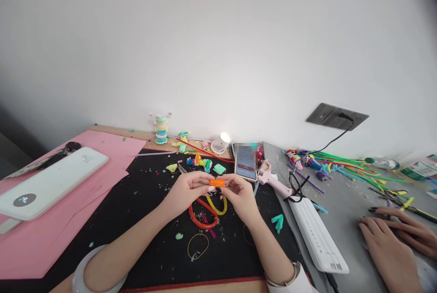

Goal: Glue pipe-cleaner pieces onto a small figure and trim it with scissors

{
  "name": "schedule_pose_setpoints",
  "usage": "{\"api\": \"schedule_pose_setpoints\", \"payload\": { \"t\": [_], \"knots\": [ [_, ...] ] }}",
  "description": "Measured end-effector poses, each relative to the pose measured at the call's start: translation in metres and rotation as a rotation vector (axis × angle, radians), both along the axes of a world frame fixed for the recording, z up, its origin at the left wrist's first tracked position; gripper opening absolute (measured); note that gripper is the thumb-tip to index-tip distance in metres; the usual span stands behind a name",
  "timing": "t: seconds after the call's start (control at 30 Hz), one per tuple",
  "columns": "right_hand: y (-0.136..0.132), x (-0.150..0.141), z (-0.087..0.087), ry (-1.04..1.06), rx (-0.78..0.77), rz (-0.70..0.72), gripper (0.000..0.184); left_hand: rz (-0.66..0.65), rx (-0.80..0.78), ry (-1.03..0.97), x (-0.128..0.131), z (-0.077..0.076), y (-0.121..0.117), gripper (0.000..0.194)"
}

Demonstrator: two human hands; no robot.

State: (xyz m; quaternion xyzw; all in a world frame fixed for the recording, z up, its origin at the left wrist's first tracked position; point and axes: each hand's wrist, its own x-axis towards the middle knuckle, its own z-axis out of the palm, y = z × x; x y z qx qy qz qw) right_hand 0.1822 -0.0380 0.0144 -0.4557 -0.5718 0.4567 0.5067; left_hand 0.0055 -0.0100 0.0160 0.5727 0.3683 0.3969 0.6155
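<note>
Both my hands meet over the black mat (150,247) and pinch a short orange pipe-cleaner piece (217,183) between their fingertips. My left hand (186,190) grips its left end, my right hand (239,195) its right end. Under the hands lie an orange-red loop (203,220) and a yellow loop (217,206). A thin yellow ring (198,245) lies nearer to me on the mat.
A white power bank (51,181) rests on pink paper (30,247) at the left. A phone (246,161), pink glue gun (273,181), white keyboard (316,234) and a heap of coloured pipe cleaners (344,165) lie to the right. Another person's hands (392,234) rest at the far right.
</note>
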Motion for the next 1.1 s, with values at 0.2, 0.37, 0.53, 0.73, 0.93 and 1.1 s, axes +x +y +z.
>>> {"api": "schedule_pose_setpoints", "payload": {
  "t": [0.2, 0.37, 0.53, 0.73, 0.93, 1.1],
  "knots": [
    [0.0019, -0.0027, 0.0014, 0.036, -0.036, -0.006, 0.013, -0.015, 0.024, -0.004, 0.0001, -0.0020, -0.0003, 0.028],
    [0.0032, -0.0041, -0.0014, 0.055, -0.073, -0.018, 0.013, -0.011, 0.057, 0.020, -0.0002, -0.0056, 0.0011, 0.025],
    [0.0047, -0.0034, -0.0051, 0.083, -0.083, 0.005, 0.015, 0.001, 0.091, 0.056, -0.0015, -0.0054, 0.0024, 0.019],
    [0.0054, -0.0035, -0.0040, 0.125, -0.101, 0.047, 0.015, 0.015, 0.145, 0.107, -0.0012, -0.0014, 0.0002, 0.018],
    [0.0045, -0.0052, -0.0009, 0.140, -0.122, 0.057, 0.017, 0.043, 0.132, 0.110, 0.0005, -0.0007, -0.0003, 0.019],
    [0.0044, -0.0053, -0.0008, 0.177, -0.148, 0.085, 0.018, 0.037, 0.116, 0.086, 0.0007, -0.0033, 0.0009, 0.020]
  ]
}}
